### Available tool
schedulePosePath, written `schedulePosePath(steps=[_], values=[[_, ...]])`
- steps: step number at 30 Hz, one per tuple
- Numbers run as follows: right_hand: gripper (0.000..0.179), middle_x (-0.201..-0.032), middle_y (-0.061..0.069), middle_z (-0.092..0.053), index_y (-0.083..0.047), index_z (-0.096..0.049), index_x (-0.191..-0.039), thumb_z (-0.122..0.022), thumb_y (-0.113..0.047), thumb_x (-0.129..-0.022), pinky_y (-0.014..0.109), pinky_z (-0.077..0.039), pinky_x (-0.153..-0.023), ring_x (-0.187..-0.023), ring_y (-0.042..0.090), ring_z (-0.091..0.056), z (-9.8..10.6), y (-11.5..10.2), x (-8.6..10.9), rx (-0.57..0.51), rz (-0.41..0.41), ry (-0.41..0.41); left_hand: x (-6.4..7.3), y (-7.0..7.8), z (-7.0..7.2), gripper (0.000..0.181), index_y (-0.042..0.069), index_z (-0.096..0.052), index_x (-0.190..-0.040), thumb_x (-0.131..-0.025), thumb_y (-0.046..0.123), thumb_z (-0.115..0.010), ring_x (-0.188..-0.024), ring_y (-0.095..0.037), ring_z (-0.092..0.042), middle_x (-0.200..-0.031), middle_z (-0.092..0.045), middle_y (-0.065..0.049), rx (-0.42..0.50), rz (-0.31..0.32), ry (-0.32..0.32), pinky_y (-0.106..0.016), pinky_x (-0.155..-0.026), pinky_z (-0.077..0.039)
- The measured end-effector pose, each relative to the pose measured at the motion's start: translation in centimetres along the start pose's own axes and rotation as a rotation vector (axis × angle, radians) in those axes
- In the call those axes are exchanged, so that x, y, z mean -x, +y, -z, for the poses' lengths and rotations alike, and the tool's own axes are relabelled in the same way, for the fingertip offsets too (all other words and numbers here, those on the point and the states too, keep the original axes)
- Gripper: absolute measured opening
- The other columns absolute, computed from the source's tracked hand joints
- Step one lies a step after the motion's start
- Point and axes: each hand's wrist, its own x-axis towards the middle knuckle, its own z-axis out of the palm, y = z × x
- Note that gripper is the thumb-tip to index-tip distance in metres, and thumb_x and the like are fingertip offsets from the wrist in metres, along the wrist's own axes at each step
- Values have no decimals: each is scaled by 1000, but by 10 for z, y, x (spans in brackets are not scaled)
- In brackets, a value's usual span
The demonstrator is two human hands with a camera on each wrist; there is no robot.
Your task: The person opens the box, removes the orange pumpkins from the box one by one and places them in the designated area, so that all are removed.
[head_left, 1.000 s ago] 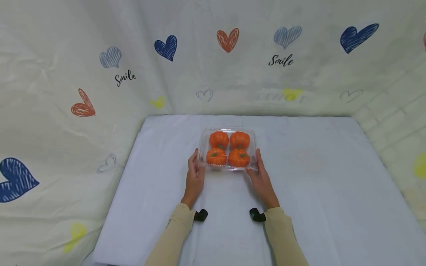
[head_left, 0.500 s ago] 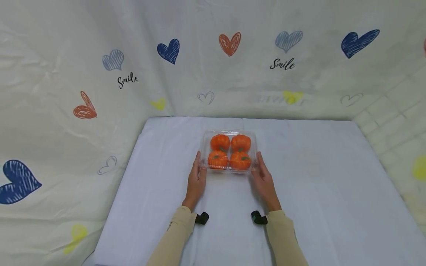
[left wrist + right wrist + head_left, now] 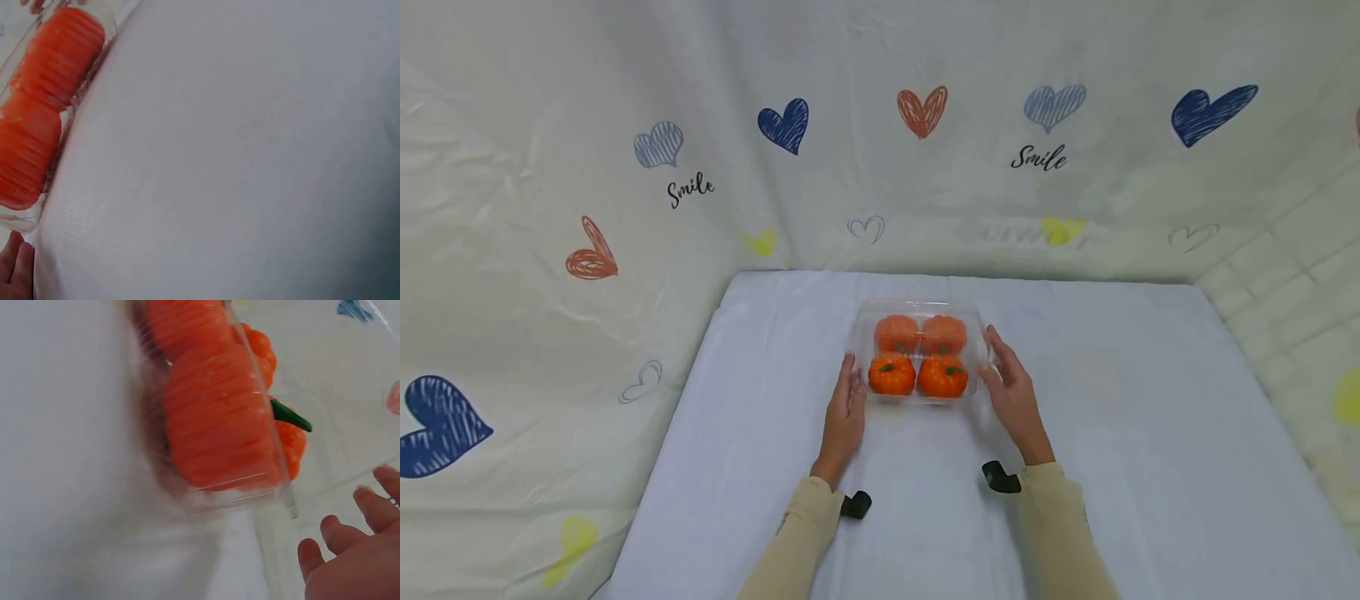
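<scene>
A clear plastic clamshell box [image 3: 973, 387] sits on the table with several orange bell peppers [image 3: 891, 375] inside. Its transparent lid [image 3: 917, 307] stands raised toward the back, and the rear peppers show through it. In the right wrist view, a green stem [image 3: 292, 415] pokes above the box's rim. My left hand [image 3: 842, 429] lies along the left side of the box, fingers straight, with its fingertips [image 3: 24, 256] right by the corner in the left wrist view. At the right side, my right hand [image 3: 1017, 404] has its fingers spread, fingertips close to the lid's edge.
A white cloth covers the table [image 3: 1135, 433]. Behind it hangs a pale curtain [image 3: 970, 183] printed with hearts and the word Smile. Small black wrist cameras [image 3: 856, 504] stick out from both sleeves.
The lid, lying closed over the peppers before, has swung up toward the back. My right hand has moved a little up and to the right. The left hand stays by the box's left side.
</scene>
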Motion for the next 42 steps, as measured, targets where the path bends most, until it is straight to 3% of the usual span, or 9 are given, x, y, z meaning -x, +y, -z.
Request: schedulePosePath(steps=[3,6,10,15,23,32,42], values=[[57,-173,6,-34,-9,-37,-167,-51,-27,-115,49,-35,-122,-156,34,-36,4,-12,-12,24,-12,-4,-1,1,2,76,23,-18,-174,-111,39,-58,-154,-21,-40,-176,-23,7,-30,9,-7,-45,-124,-33],[59,-172,10,-35,-8,-34,-167,-47,-34,-116,57,-34,-122,-154,39,-37,8,-21,-27,22,-17,-20,0,2,2,91,22,-20,-173,-102,50,-70,-154,-24,-40,-176,-27,4,-53,32,-7,-52,-125,-32],[62,-172,14,-32,-7,-29,-169,-42,-38,-117,57,-27,-126,-157,36,-30,13,-30,-51,12,19,-70,2,3,3,94,19,-22,-172,-99,47,-74,-153,-28,-41,-173,-34,-4,-44,62,0,-59,-123,-33],[63,-170,20,-34,-9,-23,-171,-37,-40,-118,58,-24,-127,-157,38,-32,15,-36,-83,-14,31,-135,4,2,6,93,16,-22,-170,-99,42,-76,-155,-27,-38,-173,-33,-9,-12,63,2,-56,-124,-32],[72,-174,16,-27,-12,-15,-173,-30,-54,-116,56,-22,-128,-157,37,-32,14,-32,-122,-138,-124,-200,4,1,9,84,25,-28,-166,-99,40,-76,-157,-19,-35,-172,-35,1,-4,74,13,-51,-126,-28],[97,-178,17,-13,0,-9,-170,-31,-70,-108,50,-16,-131,-163,32,-15,12,-20,-137,-300,-276,-266,3,4,14,83,25,-29,-166,-99,36,-76,-157,-17,-34,-172,-35,3,1,61,-1,-50,-127,-28],[107,-179,10,-10,-4,-2,-172,-34,-79,-102,48,-18,-130,-164,26,-10,11,6,-130,-314,-426,-285,3,2,15,85,22,-28,-167,-98,33,-76,-157,-16,-34,-172,-32,3,6,57,-18,-49,-127,-27]])
